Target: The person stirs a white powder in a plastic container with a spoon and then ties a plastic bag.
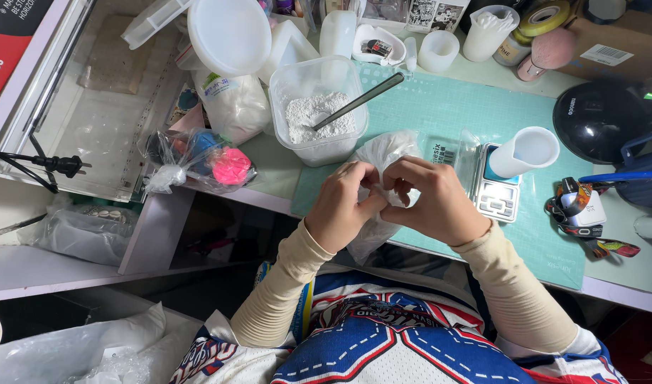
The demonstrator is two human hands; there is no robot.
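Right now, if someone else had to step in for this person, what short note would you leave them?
Left hand: closed on the clear plastic bag, pinching its neck.
Right hand: also closed on the bag, fingers meeting the left hand's at the same spot.
The bag sits at the near edge of the green cutting mat.
Behind it: a square plastic tub of white powder with a metal spoon leaning in it.
To the right: a white cup standing on a small digital scale.
Done: cannot tell what the bag holds.
Left: the bag's neck is not visibly tied yet.
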